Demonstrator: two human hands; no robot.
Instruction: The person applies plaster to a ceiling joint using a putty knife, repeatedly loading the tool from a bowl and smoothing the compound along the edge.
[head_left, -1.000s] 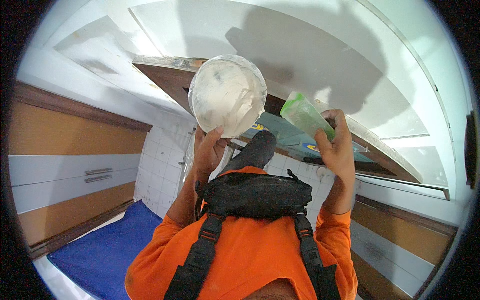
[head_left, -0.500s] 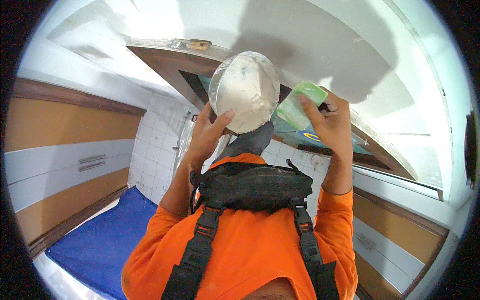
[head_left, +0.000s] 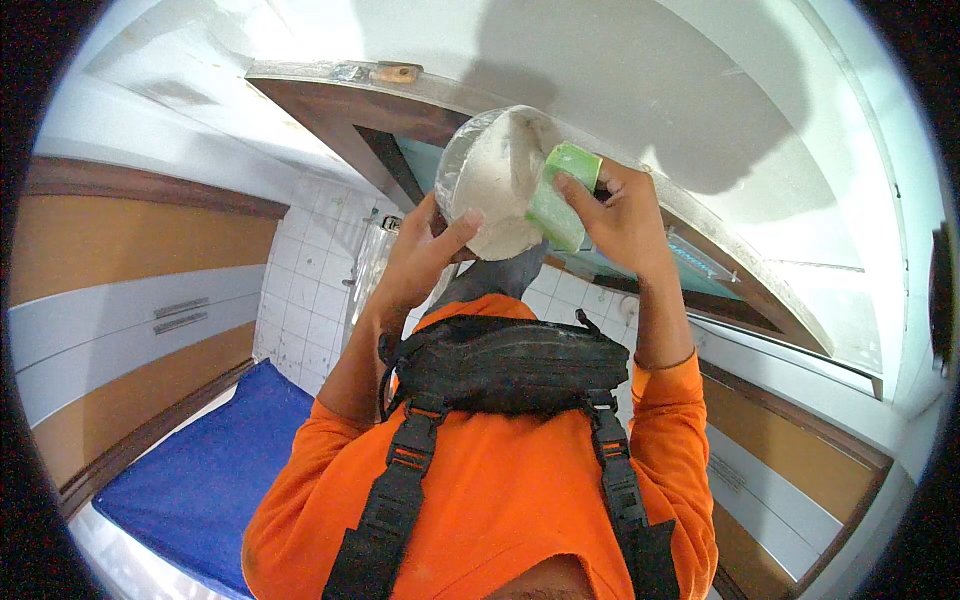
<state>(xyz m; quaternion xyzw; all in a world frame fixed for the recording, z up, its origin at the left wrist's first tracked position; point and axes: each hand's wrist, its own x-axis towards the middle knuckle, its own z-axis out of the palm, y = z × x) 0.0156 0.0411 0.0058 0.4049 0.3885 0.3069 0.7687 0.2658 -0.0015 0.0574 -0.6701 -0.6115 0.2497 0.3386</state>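
Observation:
My left hand (head_left: pixel 425 255) grips a round tub (head_left: pixel 490 165) of pale, creamy paste from the lower left, its thumb on the near rim. The tub tilts toward the right. In my right hand (head_left: pixel 625 225) is a flat green scraper (head_left: pixel 560 215), dusted with paste and pinched under the thumb, its edge at the paste on the tub's right side. Below both hands sits a black chest pouch (head_left: pixel 505 365) over my orange shirt.
A whitish curved panel (head_left: pixel 650 100) with brown trim spans the top, a wooden-handled tool (head_left: pixel 395 73) on its ledge. Tan-and-white cabinets (head_left: pixel 130 250) stand left and right. A blue cloth (head_left: pixel 190 480) lies lower left, beside white floor tiles (head_left: pixel 310 290).
The tub has shifted right and tipped toward my right hand. The green scraper has moved up and leftward from beside the tub to meet the paste at its right side.

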